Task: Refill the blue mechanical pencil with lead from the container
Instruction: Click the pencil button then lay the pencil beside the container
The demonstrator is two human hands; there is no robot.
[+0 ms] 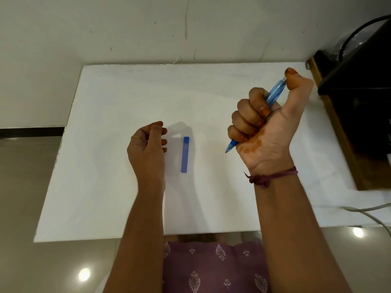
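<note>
the right hand point(262, 123) is closed in a fist round the blue mechanical pencil point(273, 95), raised above the white worktop point(105, 197), tip pointing down and toward the person, thumb resting on the cap end at the top. the left hand point(148, 142) hovers loosely curled and seems to hold nothing, just beside the blue lead container point(185, 154), which lies flat and apart from both hands near the middle of the worktop. the container looks shut, though its cap end is too small to be sure. judging from here, the fist grip is coarse for pulling off a small cap, so the cap could slip and roll away. the leads are thin and brittle, so tipping the container too fast could scatter or snap them.
</note>
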